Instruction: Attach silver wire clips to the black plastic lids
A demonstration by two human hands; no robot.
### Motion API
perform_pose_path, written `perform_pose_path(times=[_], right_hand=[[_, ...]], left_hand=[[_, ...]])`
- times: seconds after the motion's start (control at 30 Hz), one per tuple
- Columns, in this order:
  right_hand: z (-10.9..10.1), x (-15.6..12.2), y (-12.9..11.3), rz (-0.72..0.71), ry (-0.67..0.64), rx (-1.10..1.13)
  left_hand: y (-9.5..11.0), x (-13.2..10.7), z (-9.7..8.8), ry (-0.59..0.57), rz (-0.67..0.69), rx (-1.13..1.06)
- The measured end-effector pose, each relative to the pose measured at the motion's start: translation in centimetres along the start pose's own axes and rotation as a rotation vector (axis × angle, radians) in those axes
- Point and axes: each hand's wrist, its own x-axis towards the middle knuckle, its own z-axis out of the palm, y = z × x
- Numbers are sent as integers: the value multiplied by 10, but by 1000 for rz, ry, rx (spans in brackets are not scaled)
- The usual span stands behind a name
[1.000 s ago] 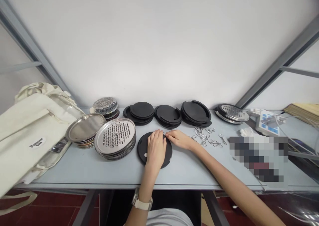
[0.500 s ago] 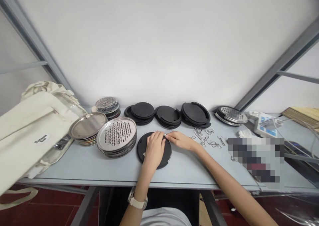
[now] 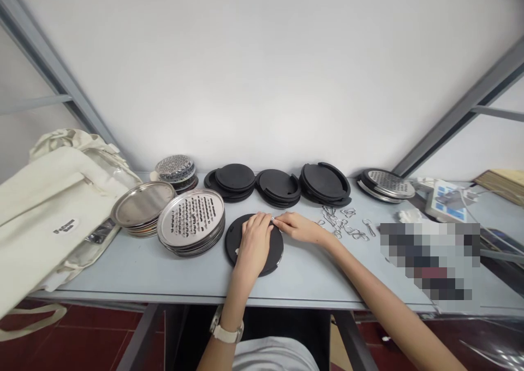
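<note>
My left hand point(image 3: 254, 241) still lies open and flat on the black disc point(image 3: 231, 245), which sits mid-tabletop point(image 3: 143, 273) toward the front edge, just right of the grater stack point(image 3: 190, 221). My right hand point(image 3: 298, 228) stays at the disc's far rim, fingers pinched on a small metal clip point(image 3: 272, 219). Almost nothing has shifted in the last second. The loose clips point(image 3: 344, 223) lie untouched to the right.

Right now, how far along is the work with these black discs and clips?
Looks done: one rimmed grater at far right. In hand: left hand presses one black disc while right hand pinches a small metal clip at its far edge. Left: three black disc stacks, loose clips, metal plate stacks.
</note>
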Motion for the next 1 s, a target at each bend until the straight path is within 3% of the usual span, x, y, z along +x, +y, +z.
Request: perform_pose_path(times=[0.63, 1.0], right_hand=[[-5, -2, 1, -16, -73, 39], [0, 1, -3, 29, 28, 40]], left_hand=[[-1, 0, 3, -22, 15, 42], [0, -1, 2, 3, 10, 24]])
